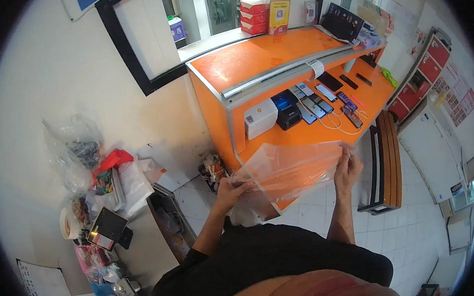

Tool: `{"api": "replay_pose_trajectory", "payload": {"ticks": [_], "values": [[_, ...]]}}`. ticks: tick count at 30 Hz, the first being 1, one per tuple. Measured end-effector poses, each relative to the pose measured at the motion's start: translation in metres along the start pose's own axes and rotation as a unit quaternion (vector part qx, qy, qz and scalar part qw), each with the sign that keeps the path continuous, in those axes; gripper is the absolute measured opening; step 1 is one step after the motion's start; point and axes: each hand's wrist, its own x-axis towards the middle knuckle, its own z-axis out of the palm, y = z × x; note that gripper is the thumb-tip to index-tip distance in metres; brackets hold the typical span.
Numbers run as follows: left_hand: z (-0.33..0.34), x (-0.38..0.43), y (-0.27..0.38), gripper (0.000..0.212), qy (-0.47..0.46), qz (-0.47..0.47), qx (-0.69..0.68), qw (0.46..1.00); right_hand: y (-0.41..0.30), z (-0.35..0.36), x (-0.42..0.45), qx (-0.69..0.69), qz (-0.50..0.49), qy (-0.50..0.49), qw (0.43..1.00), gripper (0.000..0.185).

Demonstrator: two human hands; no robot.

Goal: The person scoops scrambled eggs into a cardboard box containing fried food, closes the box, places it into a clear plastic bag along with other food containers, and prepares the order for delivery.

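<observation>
A clear plastic bag is stretched flat between my two hands, above the near part of the orange counter. My left hand pinches its left side between thumb and fingers. At the upper right corner, my right hand grips the plastic with bent fingers. Behind the bag, several smartphones with white cables lie on the counter's lower surface. A black receipt printer stands beside a white box under the raised shelf.
To the left is a side table with plastic bags, a tape roll and a small tilted screen. A filled waste bin stands by the counter's left end. A slatted wooden bench is at the right.
</observation>
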Motion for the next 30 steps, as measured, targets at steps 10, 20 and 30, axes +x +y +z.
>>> {"api": "replay_pose_trajectory", "payload": {"ticks": [10,20,30], "values": [[-0.007,-0.020,-0.032,0.016,0.068,-0.035,0.078,0.994,0.024,0.002,-0.011,-0.001,0.048,0.001,0.999,0.019],[-0.018,-0.046,-0.037,0.019,0.069,-0.009,0.113,0.991,0.039,0.022,-0.026,0.062,0.042,-0.027,0.997,0.030],[-0.022,-0.044,-0.041,0.014,0.065,-0.094,0.035,0.993,0.071,0.054,-0.101,-0.101,0.057,-0.208,0.971,0.024]]}}
